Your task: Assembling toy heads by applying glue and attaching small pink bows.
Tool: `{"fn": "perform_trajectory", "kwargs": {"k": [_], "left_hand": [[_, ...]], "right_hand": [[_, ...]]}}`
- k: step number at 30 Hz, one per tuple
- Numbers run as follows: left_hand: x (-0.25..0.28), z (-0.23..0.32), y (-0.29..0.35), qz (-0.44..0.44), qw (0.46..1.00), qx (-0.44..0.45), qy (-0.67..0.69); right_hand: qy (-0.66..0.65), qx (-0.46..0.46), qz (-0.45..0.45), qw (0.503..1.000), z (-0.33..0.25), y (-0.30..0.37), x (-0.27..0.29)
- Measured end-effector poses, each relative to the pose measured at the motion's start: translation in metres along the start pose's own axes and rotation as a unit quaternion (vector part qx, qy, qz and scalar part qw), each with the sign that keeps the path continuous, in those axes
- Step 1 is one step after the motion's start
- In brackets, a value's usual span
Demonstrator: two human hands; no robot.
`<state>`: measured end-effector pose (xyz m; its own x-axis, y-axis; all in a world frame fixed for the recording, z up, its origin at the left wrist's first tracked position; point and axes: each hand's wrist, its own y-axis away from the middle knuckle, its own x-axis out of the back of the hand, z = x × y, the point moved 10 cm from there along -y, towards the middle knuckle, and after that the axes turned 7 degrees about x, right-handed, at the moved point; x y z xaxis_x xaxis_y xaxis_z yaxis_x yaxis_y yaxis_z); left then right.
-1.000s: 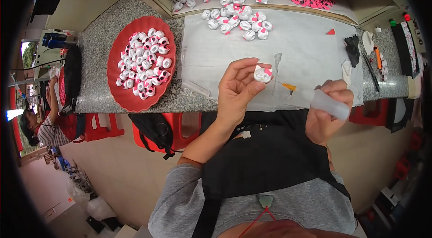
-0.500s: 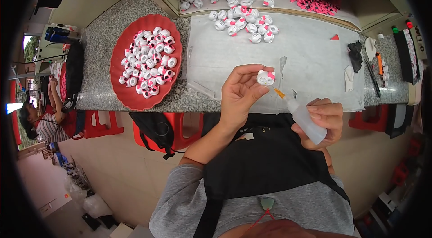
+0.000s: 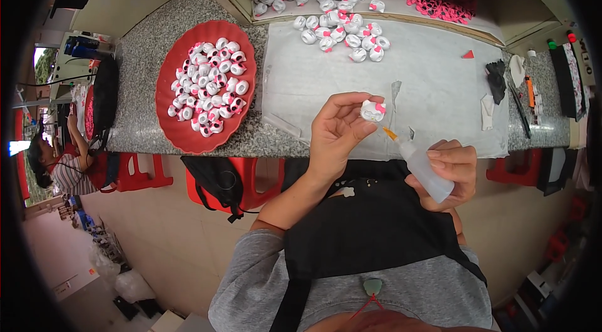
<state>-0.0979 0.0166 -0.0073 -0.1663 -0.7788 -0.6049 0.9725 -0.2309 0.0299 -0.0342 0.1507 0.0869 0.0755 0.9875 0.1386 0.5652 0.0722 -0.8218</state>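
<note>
Between thumb and fingers, my left hand (image 3: 340, 128) pinches a small white cat-head figure (image 3: 372, 111) with a pink bow, its face turned up. My right hand (image 3: 453, 172) is wrapped round a translucent squeeze bottle (image 3: 426, 169), tilted so that its orange-yellow nozzle (image 3: 390, 133) points up at the figure's lower edge. A small gap seems to lie between nozzle tip and figure. Both hands are over the near edge of the white sheet (image 3: 313, 93) on the counter.
A red scalloped tray (image 3: 164, 112) of similar white-and-pink heads stands at left. More heads (image 3: 342, 27) lie at the back, near a shelf with pink glasses-shaped pieces (image 3: 445, 10). Black cloth (image 3: 495, 80) and tools are at right. A co-worker (image 3: 69, 162) sits far left.
The view has shifted slightly. The figure and the bottle stay in nearly the same place, and both hands keep their holds.
</note>
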Motion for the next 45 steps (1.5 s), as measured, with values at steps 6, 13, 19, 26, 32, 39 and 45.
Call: {"fn": "perform_trajectory", "kwargs": {"k": [6,13,19,26,32,39,45], "left_hand": [[0.002,-0.001,-0.001,0.003,1.0,-0.005,0.009],[-0.001,-0.003,-0.001,-0.005,1.0,0.009,0.002],[-0.002,-0.006,-0.001,-0.01,1.0,0.022,-0.004],[-0.001,-0.008,-0.001,-0.002,1.0,0.026,0.002],[-0.003,-0.004,0.001,-0.018,0.999,-0.01,-0.047],[-0.008,0.006,0.003,-0.027,0.987,-0.064,-0.143],[-0.005,0.009,0.002,-0.016,0.983,-0.075,-0.17]], "right_hand": [[0.013,0.01,-0.001,1.0,0.0,0.0,0.003],[0.014,0.016,0.007,1.0,-0.001,0.0,0.003],[0.003,0.02,0.002,1.0,0.0,0.002,0.002],[0.002,0.019,-0.008,1.0,0.0,0.002,0.001],[0.011,0.015,0.001,1.0,0.0,0.001,0.0],[0.014,-0.001,0.001,1.0,0.001,0.002,-0.002],[0.01,-0.023,-0.012,1.0,0.003,0.001,-0.003]]}}
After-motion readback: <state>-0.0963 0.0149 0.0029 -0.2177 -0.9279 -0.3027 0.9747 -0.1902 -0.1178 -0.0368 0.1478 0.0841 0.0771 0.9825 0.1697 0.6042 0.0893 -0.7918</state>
